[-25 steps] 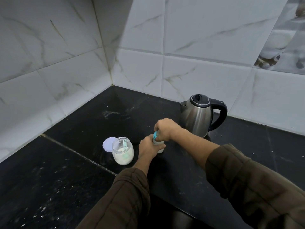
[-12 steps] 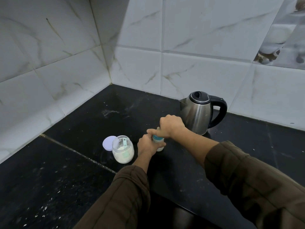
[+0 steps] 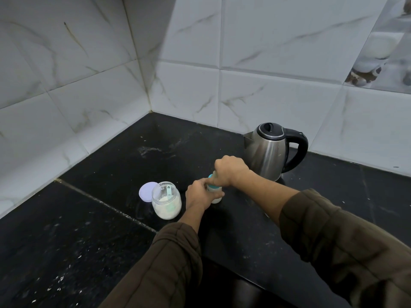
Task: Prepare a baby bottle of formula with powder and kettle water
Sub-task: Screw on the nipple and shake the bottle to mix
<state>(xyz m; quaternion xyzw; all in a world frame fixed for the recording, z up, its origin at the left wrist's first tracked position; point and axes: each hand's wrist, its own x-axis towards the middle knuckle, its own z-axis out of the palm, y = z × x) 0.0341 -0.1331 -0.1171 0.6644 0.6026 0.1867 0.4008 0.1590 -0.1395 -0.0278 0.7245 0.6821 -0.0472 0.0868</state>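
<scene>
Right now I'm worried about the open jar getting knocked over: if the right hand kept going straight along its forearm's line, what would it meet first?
Probably nothing soon: the right hand, on the bottle top, points up-left over bare counter toward the tiled corner. The jar sits nearer the camera, seemingly off that line; depth is uncertain.

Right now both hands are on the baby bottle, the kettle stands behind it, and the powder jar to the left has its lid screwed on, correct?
Not quite. The head view shows the powder jar open, its lid lying on the counter beside it. The rest holds: left hand and right hand are on the baby bottle, with the kettle behind.
</scene>
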